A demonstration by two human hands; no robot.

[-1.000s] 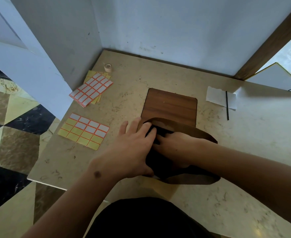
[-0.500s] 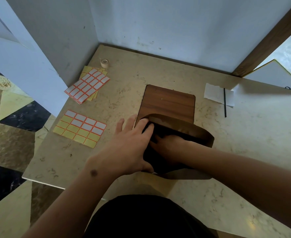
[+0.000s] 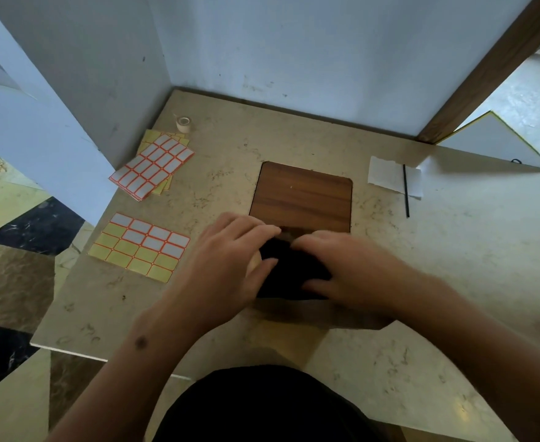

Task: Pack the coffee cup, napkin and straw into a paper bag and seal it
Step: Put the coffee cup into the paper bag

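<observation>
Both hands around dark bag

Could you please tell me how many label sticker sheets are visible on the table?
2 clearly: one sheet beside the left hand, one atop a stack near the wall corner; more sheets lie partly hidden beneath it.

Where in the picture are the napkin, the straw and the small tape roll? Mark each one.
napkin (image 3: 385, 175), head view, on its bare white middle left of the straw.
straw (image 3: 405, 191), head view, on the middle of its thin black length.
tape roll (image 3: 184, 124), head view, on its outer side.
</observation>
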